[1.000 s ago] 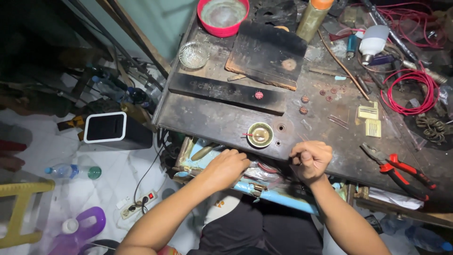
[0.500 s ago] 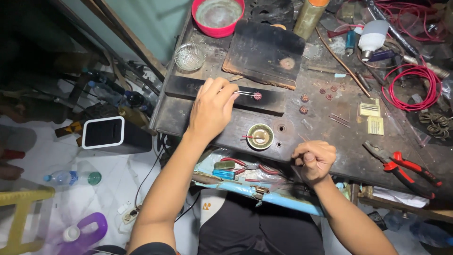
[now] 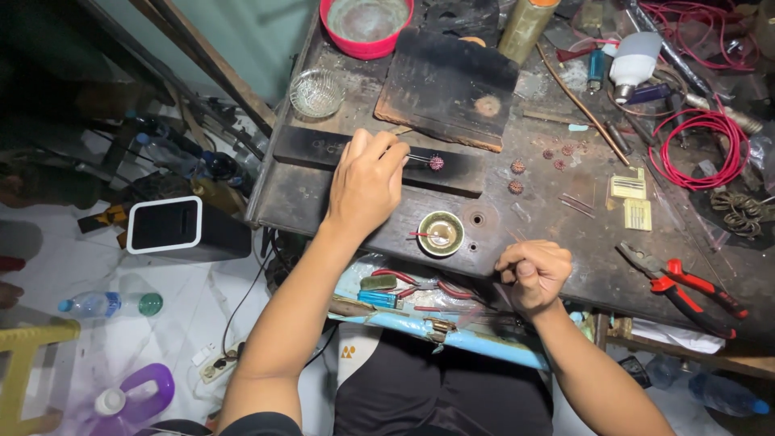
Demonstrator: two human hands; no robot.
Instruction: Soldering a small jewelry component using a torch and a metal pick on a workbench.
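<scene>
While right hand (image 3: 533, 274) fists, left hand (image 3: 367, 182) grips pin (image 3: 421, 160).

Dark scarred workbench (image 3: 363, 194); pale tiled floor (image 3: 121, 339); green wall (image 3: 242, 32); yellow stool (image 3: 32, 363) at left.

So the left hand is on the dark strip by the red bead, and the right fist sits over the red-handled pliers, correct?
Not quite. The head view shows the right hand fisted at the bench's front edge, apart from the red-handled pliers, which lie untouched beside it. The left hand is on the dark strip by the red bead.
</scene>
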